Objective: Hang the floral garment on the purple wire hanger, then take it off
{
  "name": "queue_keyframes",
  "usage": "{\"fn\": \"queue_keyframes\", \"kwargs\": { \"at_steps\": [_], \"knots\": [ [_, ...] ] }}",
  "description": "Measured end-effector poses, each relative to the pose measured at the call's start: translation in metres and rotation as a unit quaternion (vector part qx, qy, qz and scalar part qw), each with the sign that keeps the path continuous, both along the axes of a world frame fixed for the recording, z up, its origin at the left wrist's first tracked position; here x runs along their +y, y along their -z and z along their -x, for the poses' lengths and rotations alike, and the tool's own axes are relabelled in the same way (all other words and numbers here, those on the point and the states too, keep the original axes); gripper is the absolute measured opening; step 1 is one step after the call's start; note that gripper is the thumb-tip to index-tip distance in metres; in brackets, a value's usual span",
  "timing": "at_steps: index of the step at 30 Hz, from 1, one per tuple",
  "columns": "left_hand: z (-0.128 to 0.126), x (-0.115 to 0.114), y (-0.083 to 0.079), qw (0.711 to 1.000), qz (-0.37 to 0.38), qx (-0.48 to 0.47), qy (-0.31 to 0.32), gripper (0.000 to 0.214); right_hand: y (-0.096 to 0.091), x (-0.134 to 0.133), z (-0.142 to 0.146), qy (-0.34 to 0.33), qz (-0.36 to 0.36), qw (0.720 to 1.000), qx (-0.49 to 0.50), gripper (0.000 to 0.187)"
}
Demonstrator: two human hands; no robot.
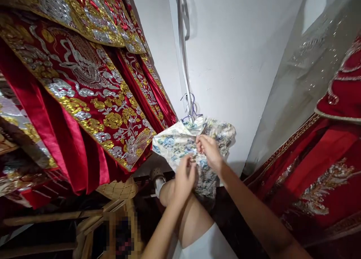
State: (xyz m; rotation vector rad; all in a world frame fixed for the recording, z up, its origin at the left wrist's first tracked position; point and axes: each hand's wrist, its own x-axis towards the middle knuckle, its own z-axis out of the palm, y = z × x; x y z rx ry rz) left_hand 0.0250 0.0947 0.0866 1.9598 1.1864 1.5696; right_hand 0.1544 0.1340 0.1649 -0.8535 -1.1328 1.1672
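A cream dress with a blue flower print (175, 142) hangs on a purple wire hanger (192, 107) from a pale rail in front of the white wall. My left hand (184, 178) pinches the dress front near its middle. My right hand (208, 150) is closed on the cloth just below the collar. Both hands work at the same spot on the garment's front. My bare knee (191, 217) is raised under the dress.
Heavy red robes with gold and silver embroidery (84, 86) hang close on the left. More red embroidered cloth (318, 176) fills the right, beside a clear sequinned cover (307, 67). A woven rattan piece (118, 189) and wooden bars sit at lower left.
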Motion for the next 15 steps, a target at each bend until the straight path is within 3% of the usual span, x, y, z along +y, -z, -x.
{"fn": "queue_keyframes", "kwargs": {
  "at_steps": [3, 6, 8, 10, 13, 15],
  "knots": [
    [0.013, 0.020, -0.054, 0.995, -0.089, 0.024, -0.025, 0.033, 0.008, -0.009, 0.003, -0.016, -0.037, 0.998, -0.039, 0.023],
    [0.015, 0.031, -0.090, 0.982, -0.141, 0.128, 0.019, 0.018, -0.003, -0.012, 0.001, 0.007, -0.084, 0.994, -0.066, 0.022],
    [0.013, 0.033, -0.103, 0.974, -0.168, 0.152, 0.008, 0.016, -0.009, -0.007, -0.001, 0.021, -0.111, 0.990, -0.088, 0.023],
    [0.013, 0.035, -0.112, 0.970, -0.205, 0.124, -0.044, 0.015, -0.006, -0.001, -0.002, 0.035, -0.123, 0.984, -0.121, 0.027],
    [0.033, 0.050, -0.122, 0.963, -0.225, -0.008, -0.150, 0.013, 0.018, 0.005, -0.003, 0.060, -0.100, 0.979, -0.165, 0.032],
    [0.060, 0.068, -0.123, 0.955, -0.173, -0.149, -0.189, 0.009, 0.039, 0.001, -0.006, 0.065, -0.069, 0.981, -0.168, 0.033]
  ]
}}
